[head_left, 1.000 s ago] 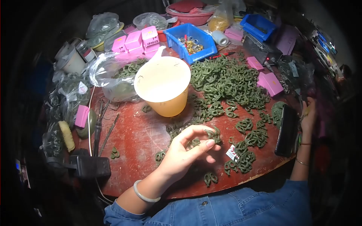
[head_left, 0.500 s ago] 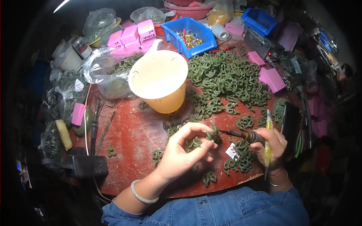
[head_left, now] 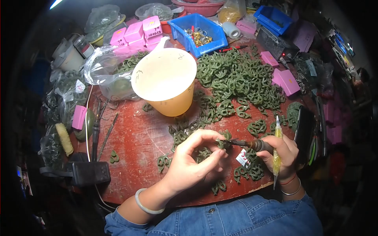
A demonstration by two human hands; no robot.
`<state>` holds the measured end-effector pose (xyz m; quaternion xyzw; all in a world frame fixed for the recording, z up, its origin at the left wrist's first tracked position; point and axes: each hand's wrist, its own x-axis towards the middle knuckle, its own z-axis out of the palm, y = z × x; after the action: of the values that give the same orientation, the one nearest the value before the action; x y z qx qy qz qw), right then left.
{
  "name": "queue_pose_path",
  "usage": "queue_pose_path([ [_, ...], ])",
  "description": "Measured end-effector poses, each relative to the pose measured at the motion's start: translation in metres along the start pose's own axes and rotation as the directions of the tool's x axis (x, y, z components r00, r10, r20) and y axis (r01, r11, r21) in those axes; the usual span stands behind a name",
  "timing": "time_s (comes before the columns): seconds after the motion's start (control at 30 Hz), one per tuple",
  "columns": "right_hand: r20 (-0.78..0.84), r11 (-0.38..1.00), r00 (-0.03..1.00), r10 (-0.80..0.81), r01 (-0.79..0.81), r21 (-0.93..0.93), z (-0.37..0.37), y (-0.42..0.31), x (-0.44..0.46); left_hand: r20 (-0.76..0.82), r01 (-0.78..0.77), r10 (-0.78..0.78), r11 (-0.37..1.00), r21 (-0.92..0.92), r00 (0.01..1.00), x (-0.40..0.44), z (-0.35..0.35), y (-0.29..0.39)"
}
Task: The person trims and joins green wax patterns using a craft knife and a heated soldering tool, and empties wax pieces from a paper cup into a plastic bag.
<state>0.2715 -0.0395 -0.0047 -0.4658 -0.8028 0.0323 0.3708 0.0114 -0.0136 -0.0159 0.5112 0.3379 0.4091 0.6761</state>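
My left hand (head_left: 191,163), a pale bangle on its wrist, pinches a small green looped piece (head_left: 223,143) between thumb and fingertips. More green pieces show behind the thumb; whether the hand holds those too I cannot tell. In my right hand (head_left: 289,155) is a soldering-iron-like tool (head_left: 258,145) with a dark handle and thin tip, pointing left. Its tip overlaps the held piece. A yellow pen-shaped tool (head_left: 277,151) also stands nearly upright between the right fingers. Just below the iron, a white paper tag (head_left: 243,157) lies among green pieces.
A large heap of green looped pieces (head_left: 240,80) covers the back right of the red table (head_left: 134,145). A yellowish tub (head_left: 169,104) stands at centre. Around lie a blue bin (head_left: 204,51), pink boxes (head_left: 287,82), a black adapter (head_left: 91,172) and plastic bags (head_left: 112,80).
The iron's tip has moved left, from just beside the held green piece to overlapping it. My left hand stays nearly in place, and the view has shifted slightly.
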Motion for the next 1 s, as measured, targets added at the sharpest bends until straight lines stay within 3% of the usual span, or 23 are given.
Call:
queue_pose_path([
  [0.17, -0.015, 1.000, 1.000, -0.026, 0.026, -0.001, 0.0012, 0.0029, -0.0004, -0.016, -0.055, 0.055, 0.998, 0.020, 0.998, 0.0010, 0.0022, -0.0002],
  [1.0, 0.000, 1.000, 1.000, -0.015, 0.015, -0.009, 0.0008, 0.0034, -0.0013, -0.035, -0.031, 0.031, 0.999, 0.020, 0.999, 0.0003, 0.0046, 0.0051],
])
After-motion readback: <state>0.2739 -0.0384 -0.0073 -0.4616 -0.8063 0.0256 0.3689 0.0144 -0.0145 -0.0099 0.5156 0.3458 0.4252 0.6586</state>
